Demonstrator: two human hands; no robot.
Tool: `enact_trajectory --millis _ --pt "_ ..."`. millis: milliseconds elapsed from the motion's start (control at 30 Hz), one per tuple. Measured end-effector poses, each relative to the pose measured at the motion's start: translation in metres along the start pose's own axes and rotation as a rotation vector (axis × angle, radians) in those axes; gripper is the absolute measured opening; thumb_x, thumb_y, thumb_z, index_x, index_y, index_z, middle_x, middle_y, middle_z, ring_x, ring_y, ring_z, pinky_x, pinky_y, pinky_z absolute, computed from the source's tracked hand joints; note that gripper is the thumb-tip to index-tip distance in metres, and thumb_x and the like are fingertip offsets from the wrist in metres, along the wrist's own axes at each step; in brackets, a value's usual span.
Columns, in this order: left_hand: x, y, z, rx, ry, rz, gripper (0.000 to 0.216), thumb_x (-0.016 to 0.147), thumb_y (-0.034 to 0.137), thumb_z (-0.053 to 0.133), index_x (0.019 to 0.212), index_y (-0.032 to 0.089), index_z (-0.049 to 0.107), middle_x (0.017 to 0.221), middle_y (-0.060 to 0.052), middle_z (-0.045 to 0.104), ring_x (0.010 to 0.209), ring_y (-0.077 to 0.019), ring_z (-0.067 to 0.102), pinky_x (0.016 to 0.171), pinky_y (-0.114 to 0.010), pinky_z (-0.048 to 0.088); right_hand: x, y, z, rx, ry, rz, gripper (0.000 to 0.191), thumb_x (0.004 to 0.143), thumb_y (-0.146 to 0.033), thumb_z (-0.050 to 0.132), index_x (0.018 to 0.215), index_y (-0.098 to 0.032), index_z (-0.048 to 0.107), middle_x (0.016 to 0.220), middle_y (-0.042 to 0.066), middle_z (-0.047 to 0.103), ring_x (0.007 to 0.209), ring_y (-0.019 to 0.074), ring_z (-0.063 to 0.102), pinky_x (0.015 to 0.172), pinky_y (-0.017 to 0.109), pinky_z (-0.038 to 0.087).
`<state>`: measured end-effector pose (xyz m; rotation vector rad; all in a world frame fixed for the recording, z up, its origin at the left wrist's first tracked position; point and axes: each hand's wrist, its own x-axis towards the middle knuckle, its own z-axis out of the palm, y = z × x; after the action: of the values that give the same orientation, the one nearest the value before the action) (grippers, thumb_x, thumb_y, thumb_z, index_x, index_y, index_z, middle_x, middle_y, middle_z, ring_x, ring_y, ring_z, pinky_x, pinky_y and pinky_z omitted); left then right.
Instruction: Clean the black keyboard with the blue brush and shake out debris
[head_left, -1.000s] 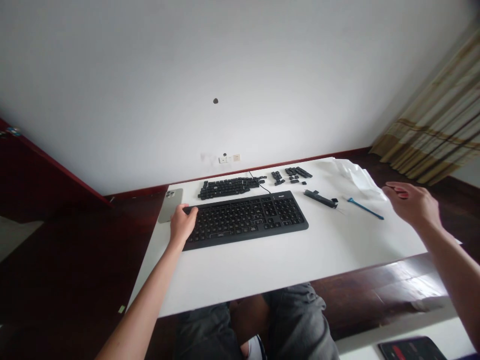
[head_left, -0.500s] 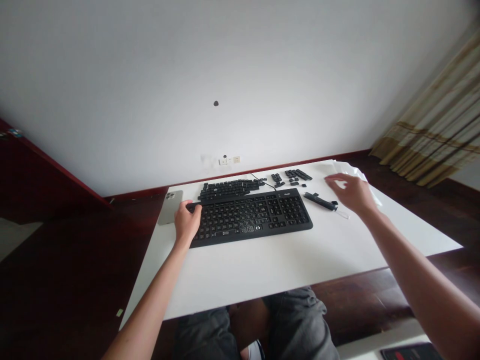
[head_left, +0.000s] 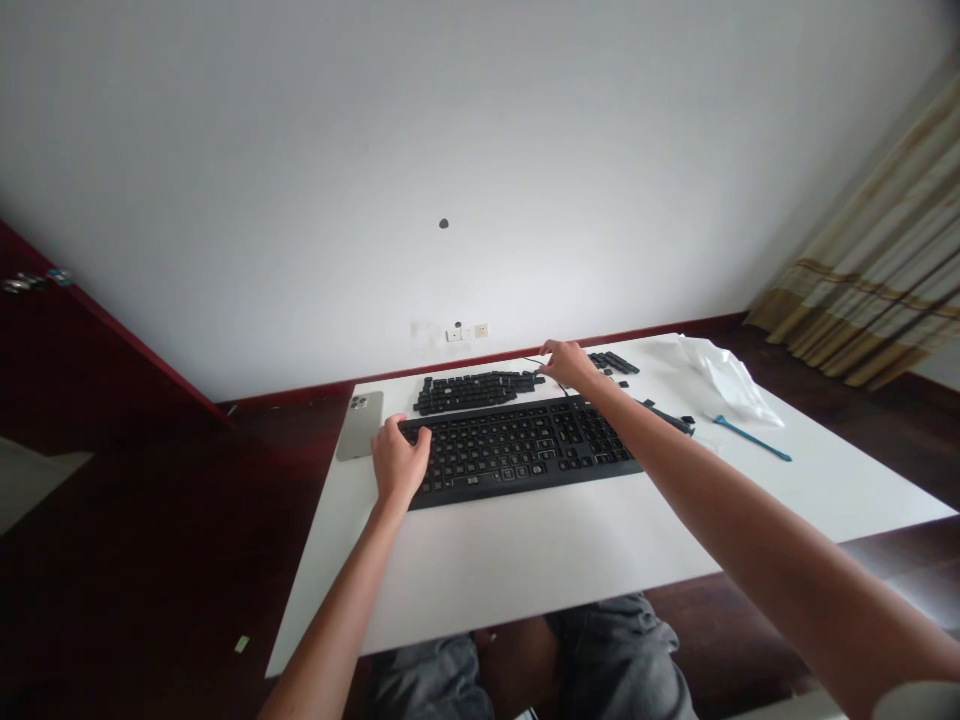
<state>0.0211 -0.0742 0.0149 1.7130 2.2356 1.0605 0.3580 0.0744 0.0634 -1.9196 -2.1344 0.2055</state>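
Note:
A black keyboard (head_left: pixel 487 450) lies on the white table, its keycaps off over most of its face, with bare key sockets showing. My left hand (head_left: pixel 401 460) is closed on its upper left corner, thumb on top. Behind the keyboard, a dense group of loose black keycaps (head_left: pixel 476 390) lies in rows. My right hand (head_left: pixel 570 365) reaches over the keyboard to the right end of that group, by a thin black cable (head_left: pixel 534 361). Its fingers are curled together; what they hold, if anything, is too small to make out. More keycaps (head_left: pixel 619 362) lie right of it.
A grey phone (head_left: pixel 360 425) lies left of my left hand. A black tool (head_left: pixel 671 416) is partly behind my right forearm. Farther right are a blue stick-like tool (head_left: pixel 754 438) and a crumpled white plastic bag (head_left: pixel 727 375). A wall stands behind the table.
My right hand has moved left from beside the plastic bag to the keycaps behind the keyboard. The blue tool shows now. My left hand keeps its hold; the view has shifted slightly.

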Motion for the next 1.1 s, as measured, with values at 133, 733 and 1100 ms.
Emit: enact_trajectory --millis 133,733,1100 --pt "-0.002 -0.002 0.0 0.056 -0.075 0.016 0.036 0.092 0.038 0.058 0.124 0.021 0.064 0.117 -0.014 0.068 0.117 -0.0341 0.059 0.105 -0.046 0.046 -0.003 0.015 0.003 -0.034 0.035 0.08 0.036 0.092 -0.027 0.065 0.126 -0.018 0.071 0.107 0.013 0.078 0.099 0.0257 0.072 0.089 0.033 0.053" --pt "-0.004 -0.006 0.004 0.134 -0.092 0.023 0.046 0.093 0.042 0.057 0.13 0.015 0.066 0.123 -0.019 0.066 0.122 -0.0366 0.057 0.11 -0.047 0.043 -0.007 0.015 0.015 -0.134 0.016 0.098 0.04 0.099 -0.044 0.059 0.13 -0.022 0.072 0.113 0.016 0.076 0.105 0.0306 0.071 0.09 0.04 0.053" --pt "-0.007 -0.008 0.008 0.229 -0.061 0.099 0.052 0.095 0.047 0.055 0.133 0.013 0.064 0.123 -0.021 0.065 0.121 -0.0376 0.056 0.109 -0.048 0.044 -0.027 0.024 0.004 -0.072 0.008 0.042 0.033 0.093 -0.03 0.059 0.119 -0.025 0.079 0.103 0.012 0.078 0.097 0.0274 0.072 0.085 0.034 0.051"
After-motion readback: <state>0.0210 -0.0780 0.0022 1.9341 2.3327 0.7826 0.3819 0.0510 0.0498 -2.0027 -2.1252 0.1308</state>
